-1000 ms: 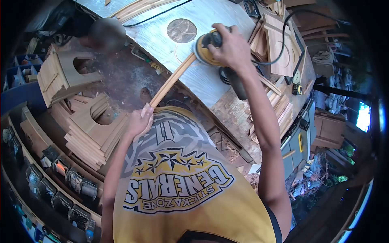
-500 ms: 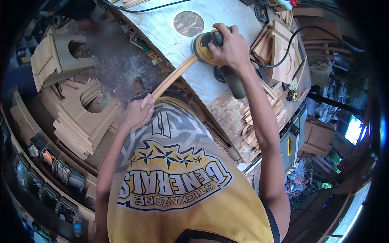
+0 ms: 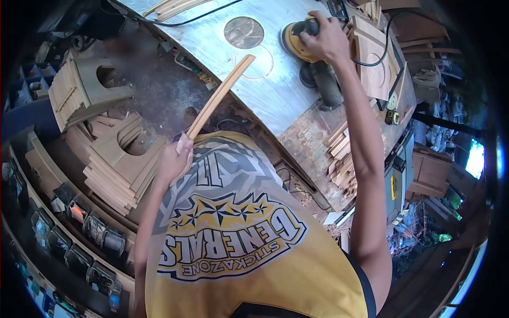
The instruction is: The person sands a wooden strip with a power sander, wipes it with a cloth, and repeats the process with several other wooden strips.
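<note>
My left hand [image 3: 176, 159] is closed around the near end of a narrow wooden strip [image 3: 218, 99]. The strip slants up and away from my waist, its far end over the edge of the pale work board [image 3: 196, 42]. My right hand [image 3: 327, 40] grips the top of a yellow and black orbital sander [image 3: 297, 43] with a dark dust canister [image 3: 327, 87] hanging off it. The sander is at the board's right side, apart from the strip. Between them a round hole [image 3: 244, 33] and a drawn circle show on the board.
Stacked wooden pieces with curved cut-outs [image 3: 114, 164] stand at my left on the floor side. Thin wood offcuts [image 3: 342, 159] and a tape measure [image 3: 392, 117] lie on the bench at right. A black cord [image 3: 389, 40] trails from the sander. Bins [image 3: 61, 241] line the lower left.
The sander in my right hand has moved right, off the strip's far end. My left hand keeps its hold on the strip, and the view has shifted slightly.
</note>
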Demonstrator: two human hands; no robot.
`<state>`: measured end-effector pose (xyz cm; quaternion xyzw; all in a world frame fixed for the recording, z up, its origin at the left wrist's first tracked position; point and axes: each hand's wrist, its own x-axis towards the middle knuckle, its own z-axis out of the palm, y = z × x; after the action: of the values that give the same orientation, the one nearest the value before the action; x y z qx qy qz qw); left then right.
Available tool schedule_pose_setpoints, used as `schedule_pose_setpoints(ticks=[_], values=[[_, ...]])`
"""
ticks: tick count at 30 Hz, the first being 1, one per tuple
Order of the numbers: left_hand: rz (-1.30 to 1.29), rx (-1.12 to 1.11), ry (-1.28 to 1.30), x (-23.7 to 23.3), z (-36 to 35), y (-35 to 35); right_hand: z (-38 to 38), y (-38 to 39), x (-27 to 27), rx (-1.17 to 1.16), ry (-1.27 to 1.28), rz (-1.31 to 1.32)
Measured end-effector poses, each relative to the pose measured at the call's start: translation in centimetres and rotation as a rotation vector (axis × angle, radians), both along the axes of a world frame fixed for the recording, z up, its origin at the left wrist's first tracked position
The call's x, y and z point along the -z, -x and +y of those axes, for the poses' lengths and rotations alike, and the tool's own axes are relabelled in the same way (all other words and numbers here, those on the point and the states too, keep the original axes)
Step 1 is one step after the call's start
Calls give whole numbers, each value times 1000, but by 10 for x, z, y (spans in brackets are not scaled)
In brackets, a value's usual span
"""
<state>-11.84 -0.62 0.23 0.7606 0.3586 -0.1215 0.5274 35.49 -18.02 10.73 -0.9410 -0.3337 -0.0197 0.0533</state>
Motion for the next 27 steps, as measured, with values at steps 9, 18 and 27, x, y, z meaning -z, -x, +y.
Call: schedule_pose_setpoints(ticks=[9,18,27], values=[[48,-5,9,-21,-5,-14,29,58,-34,-108,-82,158],[-1,-17,-32,-11,-17,-36,38,144,-5,-316,-25,191],[10,10,-22,-19,-14,-54,42,96,-1,-286,82,92]])
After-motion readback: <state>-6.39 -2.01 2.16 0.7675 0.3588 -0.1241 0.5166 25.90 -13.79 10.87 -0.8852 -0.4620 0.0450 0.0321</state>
